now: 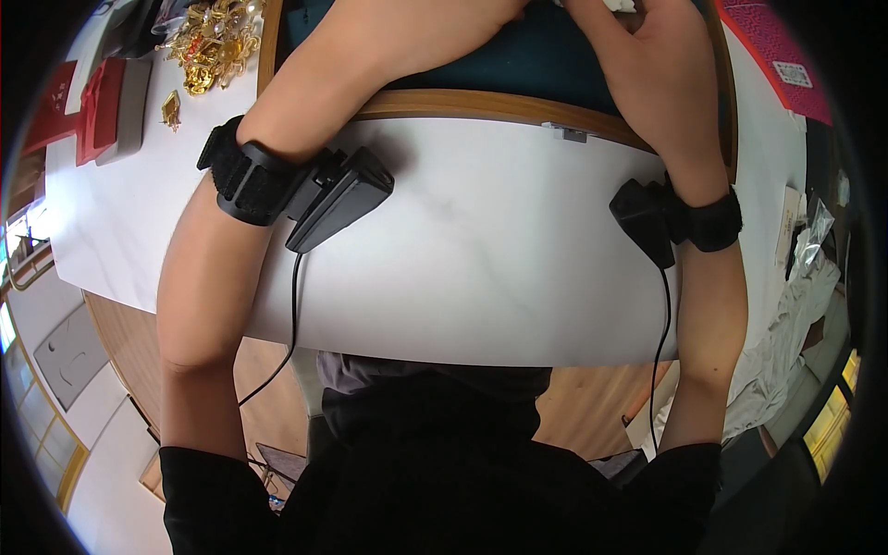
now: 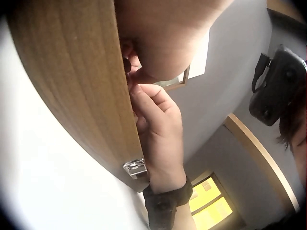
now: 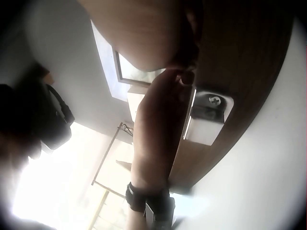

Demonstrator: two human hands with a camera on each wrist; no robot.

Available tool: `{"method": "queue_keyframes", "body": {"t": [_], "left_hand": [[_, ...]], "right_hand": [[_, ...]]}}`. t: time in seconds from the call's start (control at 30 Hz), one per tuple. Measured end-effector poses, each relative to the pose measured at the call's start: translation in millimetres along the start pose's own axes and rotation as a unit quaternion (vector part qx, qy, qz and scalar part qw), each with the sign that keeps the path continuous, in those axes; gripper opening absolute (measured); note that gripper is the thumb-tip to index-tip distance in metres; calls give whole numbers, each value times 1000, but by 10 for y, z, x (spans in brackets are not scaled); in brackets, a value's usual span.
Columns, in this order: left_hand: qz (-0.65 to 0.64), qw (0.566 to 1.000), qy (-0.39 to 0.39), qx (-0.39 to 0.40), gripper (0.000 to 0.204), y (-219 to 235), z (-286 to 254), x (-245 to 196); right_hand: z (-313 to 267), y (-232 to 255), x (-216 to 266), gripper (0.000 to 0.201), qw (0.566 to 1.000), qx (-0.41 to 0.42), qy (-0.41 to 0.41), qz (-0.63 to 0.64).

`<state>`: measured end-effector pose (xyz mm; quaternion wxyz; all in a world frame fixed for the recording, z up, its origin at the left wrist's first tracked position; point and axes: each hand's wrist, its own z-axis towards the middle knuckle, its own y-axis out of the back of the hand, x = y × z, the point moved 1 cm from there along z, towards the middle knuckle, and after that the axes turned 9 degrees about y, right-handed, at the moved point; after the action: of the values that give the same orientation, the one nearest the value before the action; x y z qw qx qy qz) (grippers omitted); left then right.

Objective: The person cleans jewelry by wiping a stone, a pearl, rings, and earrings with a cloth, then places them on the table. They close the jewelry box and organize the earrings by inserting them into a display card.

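A wooden case (image 1: 499, 104) lined in dark teal lies at the far edge of the head view. Over it reach my left hand (image 1: 444, 37) and my right hand (image 1: 668, 79), both partly cut off by the frame. In the left wrist view the left hand (image 2: 165, 36) meets the right hand (image 2: 160, 117), fingers bent and fingertips close together just past the wooden edge. A small dark piece (image 2: 126, 65) shows beside the left fingers. Something white (image 1: 618, 5) appears by the right thumb and fingers. I cannot tell what the fingertips hold.
A metal clasp (image 1: 566, 133) sits on the case's front side. Gold ornaments (image 1: 215, 42) are heaped at the left, one gold piece (image 1: 171, 110) apart, near a red box (image 1: 100, 111). A pink packet (image 1: 777, 60) lies at the right. Camera cables (image 1: 296, 314) hang from both wrists.
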<state>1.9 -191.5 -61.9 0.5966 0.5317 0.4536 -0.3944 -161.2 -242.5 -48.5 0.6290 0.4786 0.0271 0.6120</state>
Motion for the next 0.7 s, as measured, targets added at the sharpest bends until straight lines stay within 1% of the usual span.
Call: {"method": "queue_keyframes", "body": {"t": [0.07,0.1,0.17,0.2,0.27,0.3,0.33,0.37,0.4,0.47,0.5,0.57,0.6,0.67,0.7], "left_hand": [[4,1000,-12,0,21,-2,-2,2],[-3,1000,-20,7,21,-5,-1,2],[-10,999,-29,14,21,-15,7,-3],[-24,999,-21,2,21,-21,12,-3],[-38,999,-13,-10,21,-22,11,-4],[-35,999,-15,-27,21,-18,4,-5],[-32,998,-16,-45,21,-15,0,-5],[-32,998,-16,-45,21,-21,3,-2],[-47,998,-13,-43,20,-30,9,2],[-63,997,-10,-42,20,-23,8,6],[-60,997,-11,-37,19,-2,0,7],[-57,998,-13,-32,18,0,-19,-12],[-53,998,-11,-41,17,-14,-41,-38],[-50,997,-9,-50,17,-34,-25,-97],[-39,997,45,-52,16,-41,11,-142]], "right_hand": [[15,78,-33,8,998,59,9,-18],[8,63,-33,8,998,59,9,-18],[-19,13,-32,8,1000,-4,25,-5],[-23,-13,-36,8,1000,-4,25,-5],[-24,-46,-39,8,998,-56,33,-3],[-18,-52,-36,8,998,-56,33,-3],[-11,-55,-35,7,998,-58,15,25],[-5,-54,-38,6,997,-61,-2,53],[2,-47,-39,6,997,-61,-2,53],[12,-37,-45,4,981,-64,1,181],[8,-50,-52,4,981,-64,1,181],[-6,-85,-62,5,992,-48,25,113],[11,-47,-40,5,992,-48,25,113],[54,60,-3,7,974,4,-60,217],[33,38,-89,7,974,4,-60,217]]}}
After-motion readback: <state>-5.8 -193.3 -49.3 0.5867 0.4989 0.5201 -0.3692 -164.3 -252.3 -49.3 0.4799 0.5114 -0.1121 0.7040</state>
